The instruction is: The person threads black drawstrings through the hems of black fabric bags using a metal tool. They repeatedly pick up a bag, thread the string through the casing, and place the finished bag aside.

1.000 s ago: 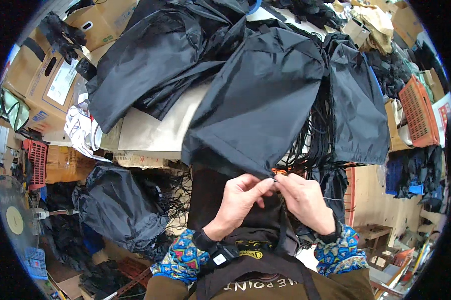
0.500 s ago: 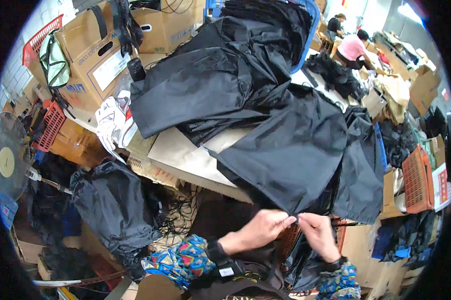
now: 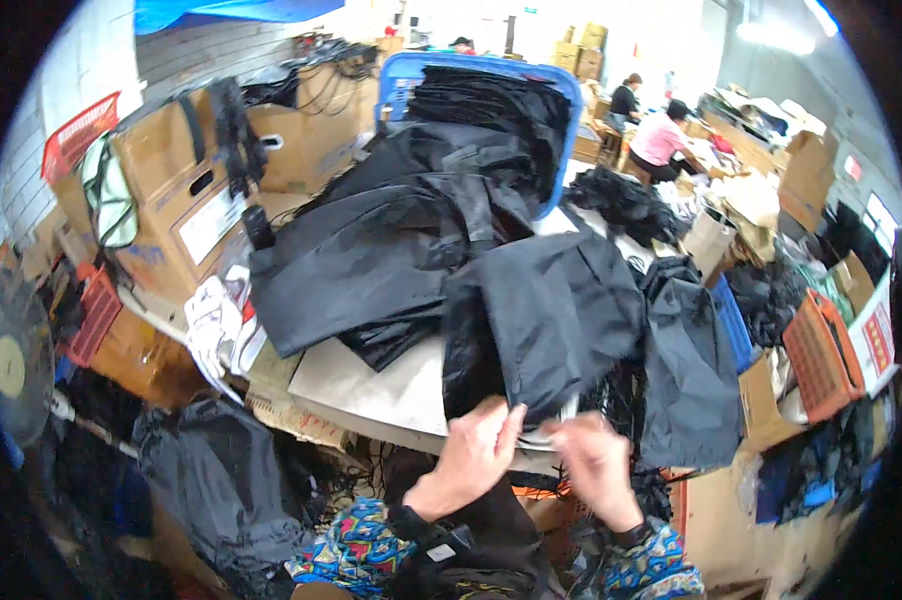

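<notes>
left hand (image 3: 474, 455): pinching edge of black bag (image 3: 546, 325) | right hand (image 3: 596, 470): blurred, grip can't tell, just beside bag's hem | bag lies on table (image 3: 356, 385)

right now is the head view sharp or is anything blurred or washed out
Head view: the right hand is motion-smeared and the left hand softer than the black fabric bag; the far room by the ceiling light is washed out; fisheye bends the table edge, and the corners are black.

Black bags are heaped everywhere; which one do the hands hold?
The black bag nearest the table's front edge: the left hand and right hand grip its lower edge; the others lie untouched behind.
</notes>
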The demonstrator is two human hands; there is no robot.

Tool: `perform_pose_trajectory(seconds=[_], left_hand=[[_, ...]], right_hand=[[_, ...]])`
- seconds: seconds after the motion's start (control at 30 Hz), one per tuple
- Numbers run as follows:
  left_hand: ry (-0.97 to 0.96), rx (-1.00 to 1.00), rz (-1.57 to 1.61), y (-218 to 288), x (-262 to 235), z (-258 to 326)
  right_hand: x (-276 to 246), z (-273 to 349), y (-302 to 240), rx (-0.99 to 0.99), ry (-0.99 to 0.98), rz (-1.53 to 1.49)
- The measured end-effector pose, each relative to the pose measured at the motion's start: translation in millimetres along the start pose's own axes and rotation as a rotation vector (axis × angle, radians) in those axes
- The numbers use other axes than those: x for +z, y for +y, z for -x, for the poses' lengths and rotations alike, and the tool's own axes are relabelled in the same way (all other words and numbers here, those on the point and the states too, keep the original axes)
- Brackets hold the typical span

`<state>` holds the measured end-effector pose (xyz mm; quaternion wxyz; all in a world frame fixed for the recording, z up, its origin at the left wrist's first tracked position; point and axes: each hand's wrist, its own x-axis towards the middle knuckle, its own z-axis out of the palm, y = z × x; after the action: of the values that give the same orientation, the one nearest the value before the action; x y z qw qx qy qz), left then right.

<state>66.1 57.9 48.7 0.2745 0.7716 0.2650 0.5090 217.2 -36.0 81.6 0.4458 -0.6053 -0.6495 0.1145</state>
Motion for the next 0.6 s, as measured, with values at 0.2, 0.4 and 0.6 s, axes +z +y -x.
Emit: perform_pose_trajectory(seconds=[0.2, 0.4, 0.6], left_hand=[[-0.417, 0.422, -0.719, 0, 6, 11], [-0.53, 0.504, -0.844, -54, 9, 29], [-0.594, 0.382, -0.917, -167, -47, -21]], right_hand=[[-53, -24, -22, -0.051, 0.723, -0.52], [-99, 72, 70, 0.155, 1.313, -0.637], [-252, 234, 140, 0.283, 1.924, -0.078]])
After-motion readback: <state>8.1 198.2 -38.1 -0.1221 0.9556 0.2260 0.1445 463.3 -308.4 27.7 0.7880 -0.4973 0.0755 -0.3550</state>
